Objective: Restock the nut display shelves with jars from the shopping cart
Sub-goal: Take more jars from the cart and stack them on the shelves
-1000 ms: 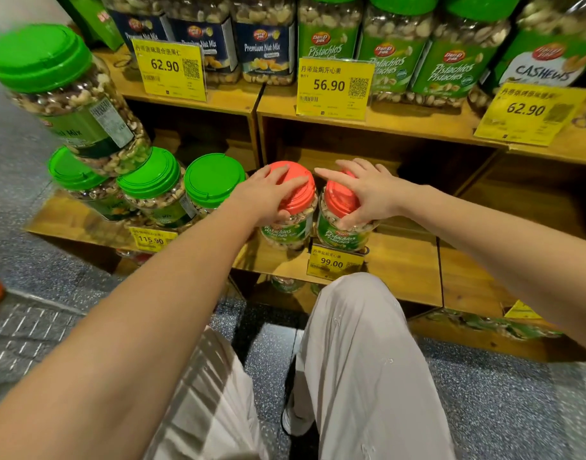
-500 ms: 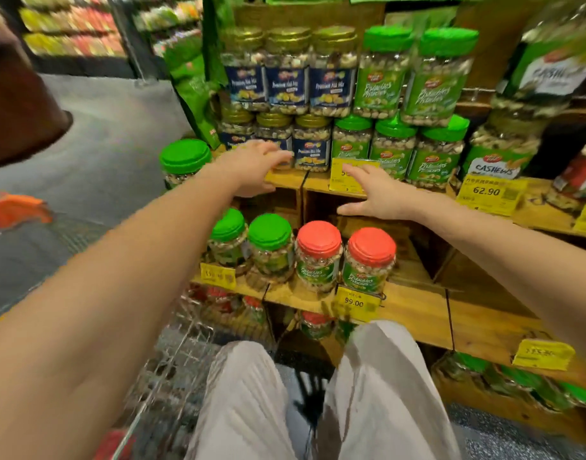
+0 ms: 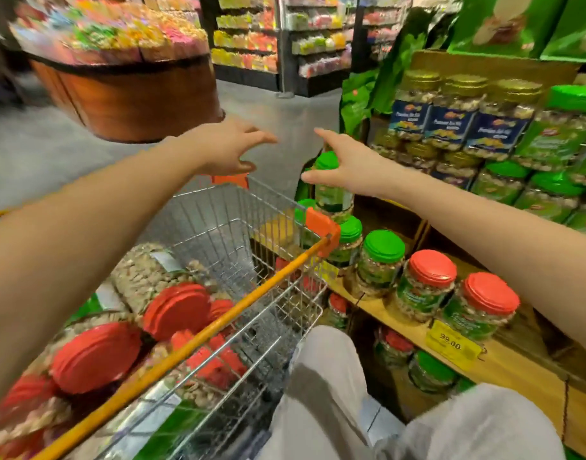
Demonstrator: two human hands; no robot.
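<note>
The left hand (image 3: pixel 228 151) hangs in the air above the far end of the shopping cart (image 3: pixel 218 227), and the right hand (image 3: pixel 344 164) hangs just to the right of that end. Both have their fingers spread wide and hold nothing. Big nut jars (image 3: pixel 177 310) with red lids lie on their sides inside the cart, and right of the cart is a wooden shelf (image 3: pixel 524 373) where 2 red-lid jars (image 3: pixel 432 270) and some green-lid jars (image 3: pixel 383 250) stand up straight above a yellow price tag (image 3: pixel 451 340).

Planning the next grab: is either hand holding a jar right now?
No, the left hand and right hand are both spread open, with nothing in them.
</note>
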